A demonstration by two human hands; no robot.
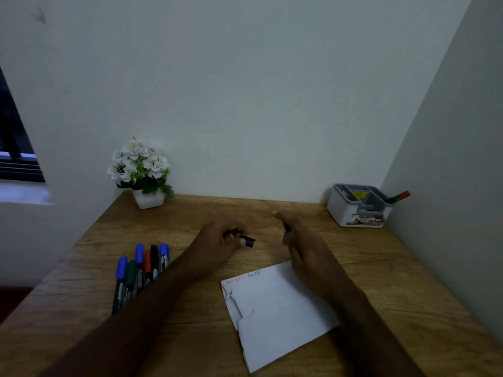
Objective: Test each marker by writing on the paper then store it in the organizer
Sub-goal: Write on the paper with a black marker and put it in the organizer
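My left hand (221, 242) pinches a black marker cap (248, 240) above the middle of the wooden desk. My right hand (300, 240) grips the uncapped black marker (287, 227), mostly hidden by my fingers. The two hands are a short gap apart. A white sheet of paper (277, 314) lies in front of me with a few scribbles along its far edge. Several capped markers (141, 270), blue, green, red and black, lie in a row at the left. A grey organizer (358, 206) stands at the back right corner with a red-capped marker (398, 197) leaning in it.
A white pot of white flowers (141, 172) stands at the back left against the wall. Walls close the desk at the back and on the right. A window (16, 148) is at the far left.
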